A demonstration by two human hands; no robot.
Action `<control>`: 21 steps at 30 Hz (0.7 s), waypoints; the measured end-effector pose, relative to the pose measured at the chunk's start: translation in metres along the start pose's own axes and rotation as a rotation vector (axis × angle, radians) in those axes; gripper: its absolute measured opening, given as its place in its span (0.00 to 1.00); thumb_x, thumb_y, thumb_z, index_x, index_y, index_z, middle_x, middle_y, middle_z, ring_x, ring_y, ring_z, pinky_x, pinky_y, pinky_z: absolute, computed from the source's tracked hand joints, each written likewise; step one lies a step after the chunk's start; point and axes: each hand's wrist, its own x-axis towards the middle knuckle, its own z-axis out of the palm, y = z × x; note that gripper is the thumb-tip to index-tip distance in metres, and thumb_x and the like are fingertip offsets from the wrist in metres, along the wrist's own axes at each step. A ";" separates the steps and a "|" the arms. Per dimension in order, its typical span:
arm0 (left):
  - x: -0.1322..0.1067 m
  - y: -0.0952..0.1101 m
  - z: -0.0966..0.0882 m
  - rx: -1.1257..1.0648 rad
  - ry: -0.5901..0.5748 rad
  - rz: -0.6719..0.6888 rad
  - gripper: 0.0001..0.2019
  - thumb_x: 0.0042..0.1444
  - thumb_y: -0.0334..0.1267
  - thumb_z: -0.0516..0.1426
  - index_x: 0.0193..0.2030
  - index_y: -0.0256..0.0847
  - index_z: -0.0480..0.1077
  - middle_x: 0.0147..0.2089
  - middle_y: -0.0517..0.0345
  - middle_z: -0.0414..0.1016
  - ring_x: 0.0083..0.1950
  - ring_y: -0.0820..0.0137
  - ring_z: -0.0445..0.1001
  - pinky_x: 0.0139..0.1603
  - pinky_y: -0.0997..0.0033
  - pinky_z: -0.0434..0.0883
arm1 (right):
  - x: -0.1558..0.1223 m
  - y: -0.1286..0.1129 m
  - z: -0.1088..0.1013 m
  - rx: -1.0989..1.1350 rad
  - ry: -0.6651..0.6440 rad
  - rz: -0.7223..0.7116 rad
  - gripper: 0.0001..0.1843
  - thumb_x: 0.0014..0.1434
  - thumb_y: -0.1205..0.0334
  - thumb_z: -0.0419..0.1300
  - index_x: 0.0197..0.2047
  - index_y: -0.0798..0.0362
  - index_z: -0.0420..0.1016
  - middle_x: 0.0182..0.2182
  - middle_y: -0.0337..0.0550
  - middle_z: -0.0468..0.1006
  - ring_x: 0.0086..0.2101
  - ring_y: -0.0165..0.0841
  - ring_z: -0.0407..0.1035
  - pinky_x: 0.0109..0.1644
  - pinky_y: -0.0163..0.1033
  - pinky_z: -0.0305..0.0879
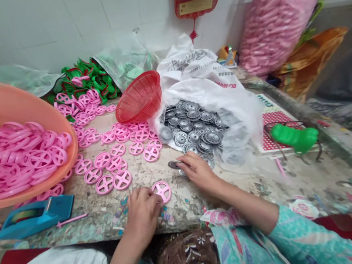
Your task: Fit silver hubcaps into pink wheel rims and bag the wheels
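My left hand [143, 212] rests at the table's front edge, its curled fingertips on the rim of a pink spoked plastic wheel ring [161, 192]. In my right hand [198, 170] a grey plastic disc [174, 164] is pinched between thumb and fingers, tilted nearly edge-on. Just behind that hand, many grey discs [194, 136] spill from the mouth of a white plastic bag [234, 101]. Loose pink rings [122, 179] lie spread over the table to the left of the discs.
An orange basin [76, 160] full of pink rings leans at left, beside a blue tape dispenser [36, 217]. A red basket [139, 97] stands tilted at the back. At right lies a green plastic piece [296, 137]. Below the edge, a white sack [65, 258] holds pink-and-grey wheels.
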 end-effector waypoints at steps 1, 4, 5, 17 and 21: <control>-0.005 0.001 0.004 -0.059 0.009 -0.024 0.06 0.56 0.39 0.54 0.37 0.44 0.71 0.41 0.52 0.70 0.46 0.58 0.64 0.44 0.58 0.62 | -0.001 -0.006 0.006 0.144 -0.015 0.012 0.13 0.64 0.58 0.50 0.43 0.53 0.74 0.36 0.43 0.76 0.39 0.34 0.68 0.43 0.37 0.62; -0.012 -0.001 0.015 -0.154 0.062 -0.164 0.14 0.52 0.42 0.58 0.45 0.41 0.66 0.43 0.50 0.68 0.46 0.57 0.64 0.46 0.56 0.63 | -0.005 -0.023 0.027 0.342 -0.111 0.065 0.09 0.60 0.62 0.56 0.43 0.53 0.73 0.34 0.40 0.76 0.35 0.32 0.69 0.40 0.36 0.62; -0.011 -0.003 0.018 -0.162 0.080 -0.207 0.18 0.52 0.43 0.58 0.47 0.40 0.64 0.44 0.50 0.68 0.46 0.56 0.64 0.47 0.55 0.63 | -0.005 -0.027 0.035 0.331 -0.129 0.074 0.09 0.60 0.63 0.56 0.43 0.53 0.73 0.34 0.40 0.76 0.36 0.32 0.68 0.41 0.36 0.61; -0.003 -0.005 0.018 -0.208 0.007 -0.317 0.27 0.47 0.47 0.60 0.55 0.44 0.67 0.46 0.49 0.64 0.50 0.53 0.62 0.49 0.52 0.62 | -0.009 -0.036 0.053 0.033 -0.207 -0.106 0.10 0.60 0.65 0.56 0.45 0.54 0.75 0.37 0.44 0.70 0.41 0.35 0.62 0.48 0.40 0.58; -0.007 -0.004 0.023 -0.279 0.058 -0.239 0.25 0.47 0.46 0.61 0.53 0.43 0.67 0.47 0.51 0.64 0.49 0.55 0.61 0.50 0.53 0.61 | -0.009 -0.034 0.047 0.167 -0.213 -0.053 0.13 0.55 0.68 0.61 0.45 0.53 0.73 0.37 0.42 0.71 0.41 0.34 0.64 0.47 0.39 0.59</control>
